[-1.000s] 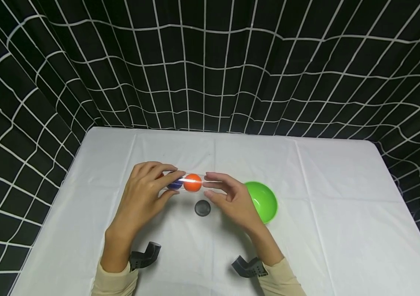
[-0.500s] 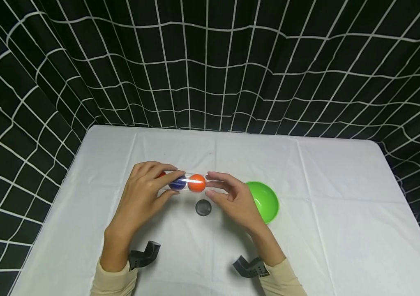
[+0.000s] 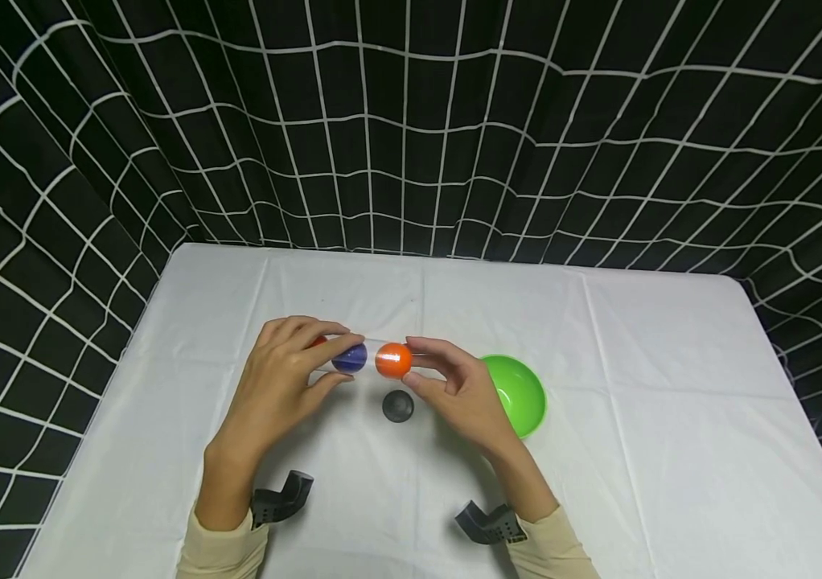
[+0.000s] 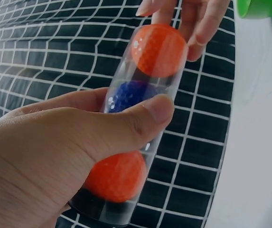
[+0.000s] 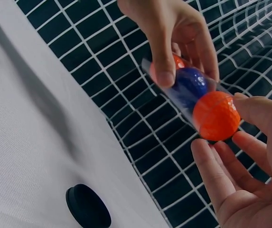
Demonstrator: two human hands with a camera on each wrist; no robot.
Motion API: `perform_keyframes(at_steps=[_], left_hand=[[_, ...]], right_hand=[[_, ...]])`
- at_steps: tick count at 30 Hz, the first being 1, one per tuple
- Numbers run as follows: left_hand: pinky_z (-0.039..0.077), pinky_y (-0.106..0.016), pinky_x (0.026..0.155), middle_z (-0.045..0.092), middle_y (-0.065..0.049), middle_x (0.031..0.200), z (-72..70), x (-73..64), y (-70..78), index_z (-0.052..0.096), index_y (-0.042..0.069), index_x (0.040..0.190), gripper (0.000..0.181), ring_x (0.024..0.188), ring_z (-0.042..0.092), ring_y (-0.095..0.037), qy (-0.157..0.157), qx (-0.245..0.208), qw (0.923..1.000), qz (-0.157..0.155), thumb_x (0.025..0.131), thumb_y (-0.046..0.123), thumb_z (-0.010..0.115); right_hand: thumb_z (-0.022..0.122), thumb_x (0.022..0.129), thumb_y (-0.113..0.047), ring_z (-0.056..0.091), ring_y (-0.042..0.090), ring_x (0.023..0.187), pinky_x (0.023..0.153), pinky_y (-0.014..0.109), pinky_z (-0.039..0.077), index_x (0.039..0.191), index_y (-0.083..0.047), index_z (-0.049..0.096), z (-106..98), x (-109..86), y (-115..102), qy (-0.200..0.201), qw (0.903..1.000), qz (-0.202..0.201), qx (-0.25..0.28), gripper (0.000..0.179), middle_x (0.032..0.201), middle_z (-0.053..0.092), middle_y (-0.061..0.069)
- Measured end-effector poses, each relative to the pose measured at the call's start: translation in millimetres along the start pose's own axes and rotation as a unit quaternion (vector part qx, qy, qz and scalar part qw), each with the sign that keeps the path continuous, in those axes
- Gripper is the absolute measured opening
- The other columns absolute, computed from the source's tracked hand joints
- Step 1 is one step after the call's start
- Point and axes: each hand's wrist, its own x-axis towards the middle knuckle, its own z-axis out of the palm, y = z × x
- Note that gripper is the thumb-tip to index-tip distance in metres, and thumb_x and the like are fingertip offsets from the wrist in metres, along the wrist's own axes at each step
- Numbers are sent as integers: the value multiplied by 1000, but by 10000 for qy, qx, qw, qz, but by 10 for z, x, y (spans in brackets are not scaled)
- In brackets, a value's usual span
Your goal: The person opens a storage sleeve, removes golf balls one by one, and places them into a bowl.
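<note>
In the head view my left hand (image 3: 277, 386) grips a clear tube (image 4: 150, 145) holding two orange balls with a blue ball (image 3: 350, 359) between them. The thumb lies along the tube's side in the left wrist view. One orange ball (image 3: 392, 361) sits at the right-hand mouth of the tube; the other orange ball (image 4: 117, 176) lies near the opposite end, partly covered by the left hand. My right hand (image 3: 462, 394) has its spread, loosely bent fingers at that mouth, fingertips beside the orange ball. Whether they touch it is hard to tell.
Below the tube, a round black cap (image 3: 398, 406) lies on the white-covered table (image 3: 671, 418). A green bowl (image 3: 519, 394) stands just right of the right hand, which partly hides it. Dark curtains with a white grid (image 3: 411, 145) surround the table's back and sides.
The orange ball has slid right along the tube to its mouth, opening a gap from the blue ball, which shifted slightly right. Both hands stay almost where they were.
</note>
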Motion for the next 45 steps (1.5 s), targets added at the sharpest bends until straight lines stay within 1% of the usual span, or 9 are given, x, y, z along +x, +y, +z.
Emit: perform_keyframes(at_steps=[10,16,19,22,30,34,36,40,45], left_hand=[[45,-46,109,77,-1,122,-17,-7,42,78,24,125,47,116,66,-25,111,161,9996,183,80,22,94],[45,-46,110,77,-1,122,-19,-4,50,78,24,125,47,116,66,-25,75,193,9997,144,80,23,94],[45,-46,110,77,-1,122,-20,0,41,78,24,125,47,116,66,-25,44,145,9998,94,81,24,94],[45,-46,110,77,0,122,-23,1,28,78,23,126,47,117,66,-24,29,64,10000,45,81,25,93],[46,-45,107,77,1,123,-9,2,-4,77,23,128,46,117,66,-24,40,-243,9997,-42,84,27,91],[47,-43,104,77,3,126,20,13,-14,76,23,130,46,115,66,-21,-11,-364,9993,-62,86,29,89],[48,-43,102,77,3,126,31,13,-17,76,23,131,47,113,66,-19,-25,-422,9991,-82,86,30,88],[49,-42,101,76,2,129,40,2,-21,74,23,134,49,111,65,-18,-77,-574,9981,-197,88,34,86],[50,-45,106,75,-1,132,31,-22,-20,72,20,138,51,119,67,-21,-203,-712,9965,-397,91,37,83]], right_hand=[[77,94,-2,71,7,119,95,21,61,141,-5,64,19,-18,5,-23,9999,12,-128,49,136,70,21],[78,94,-6,74,8,112,93,23,62,137,-8,68,20,-15,-3,47,9997,77,-248,44,132,72,18],[78,94,-4,75,10,110,94,25,62,137,-6,67,16,-12,-2,86,9998,99,-120,44,134,70,19],[77,94,-2,75,9,113,88,20,62,139,-2,65,-3,-9,12,105,9999,116,-32,47,135,69,18],[74,93,3,70,6,112,82,15,60,137,1,61,-159,-47,-3,228,9996,130,121,45,128,69,-4],[72,94,5,71,7,103,81,16,60,134,5,58,-299,-91,-33,314,9994,-83,80,43,123,69,-5],[72,93,6,71,7,101,84,17,61,133,7,58,-382,-117,-55,347,9992,-220,-30,42,123,68,-3],[74,92,7,69,8,110,91,21,62,130,5,62,-553,-167,-108,387,9967,-390,-600,40,124,67,-2],[77,92,4,68,7,116,97,23,61,127,-3,66,-716,-226,-178,365,9900,-358,-1315,37,125,66,3]])
